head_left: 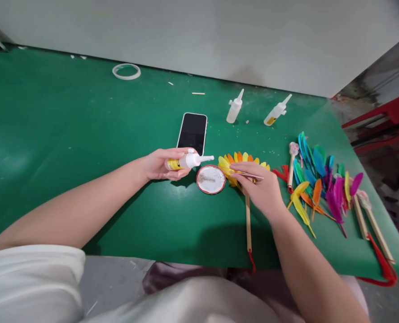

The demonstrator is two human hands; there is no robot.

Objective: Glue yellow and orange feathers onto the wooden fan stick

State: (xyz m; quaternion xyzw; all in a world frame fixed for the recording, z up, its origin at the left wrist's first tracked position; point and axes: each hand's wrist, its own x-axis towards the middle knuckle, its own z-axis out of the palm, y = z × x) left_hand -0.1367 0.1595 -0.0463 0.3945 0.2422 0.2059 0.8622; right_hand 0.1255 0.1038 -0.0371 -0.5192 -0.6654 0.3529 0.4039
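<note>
My left hand (164,165) is closed around a white glue bottle (182,162) with a yellow label, its nozzle pointing right. Below the nozzle lies a small round red-rimmed lid (210,180) with a whitish, smudged inside. My right hand (258,181) pinches a pair of thin tweezers (249,174) over a fan of yellow and orange feathers (237,158). The fan's wooden handle (248,220) runs toward me and ends in a red cord. My right hand covers part of the feathers, and the tweezers' tips are hard to make out.
A phone (193,130) lies behind my left hand. Two more glue bottles (234,107) stand at the back, near a tape roll (126,72) further left. On the right are loose coloured feathers (317,163) and wooden handles (376,226) with red tassels. The green table (67,125) meets a pale wall.
</note>
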